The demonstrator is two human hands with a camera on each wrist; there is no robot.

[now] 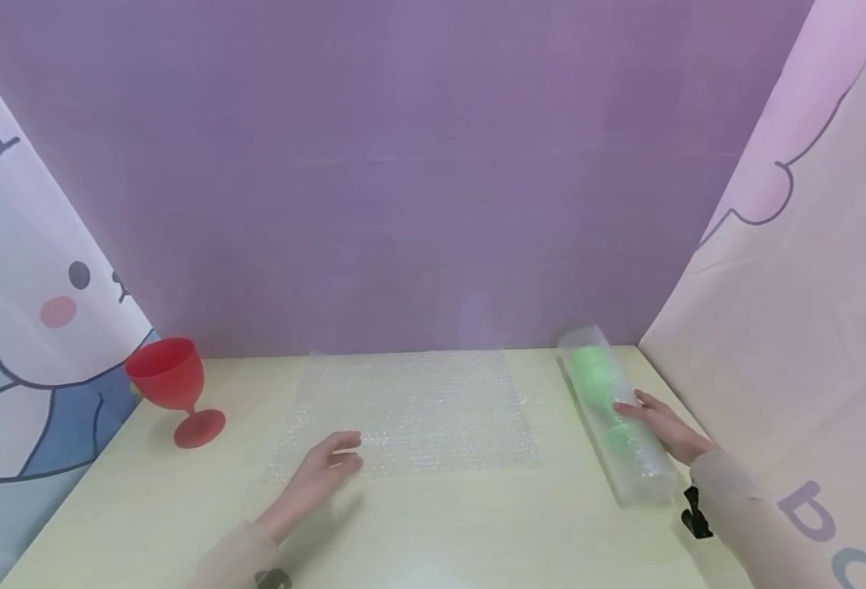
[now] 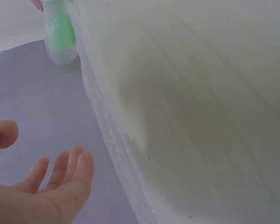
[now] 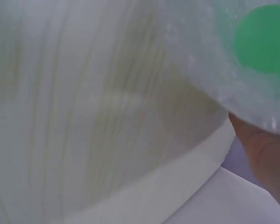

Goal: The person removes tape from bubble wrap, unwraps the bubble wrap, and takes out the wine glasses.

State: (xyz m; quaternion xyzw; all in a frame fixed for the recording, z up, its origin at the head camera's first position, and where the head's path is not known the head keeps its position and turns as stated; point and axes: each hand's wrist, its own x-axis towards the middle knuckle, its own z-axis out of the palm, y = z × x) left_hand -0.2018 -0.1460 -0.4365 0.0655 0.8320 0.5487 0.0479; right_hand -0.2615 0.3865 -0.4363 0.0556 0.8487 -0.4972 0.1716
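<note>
A clear bubble-wrap bundle (image 1: pixel 642 466) with a green thing (image 1: pixel 593 372) inside lies lengthwise at the right of the table. My right hand (image 1: pixel 668 427) rests on its right side, fingers fairly straight; in the right wrist view the wrap covers most of that hand. My left hand (image 1: pixel 320 473) hovers over the near edge of a flat sheet of bubble wrap (image 1: pixel 410 409), fingers loosely bent and holding nothing. In the left wrist view its palm and fingers show bare. A red goblet (image 1: pixel 171 376) stands at the table's left, apart from both hands.
The pale table (image 1: pixel 433 532) ends at a purple backdrop (image 1: pixel 433 180). Printed cloth panels border it, one with a cartoon figure (image 1: pixel 50 327) on the left and another (image 1: pixel 808 327) on the right.
</note>
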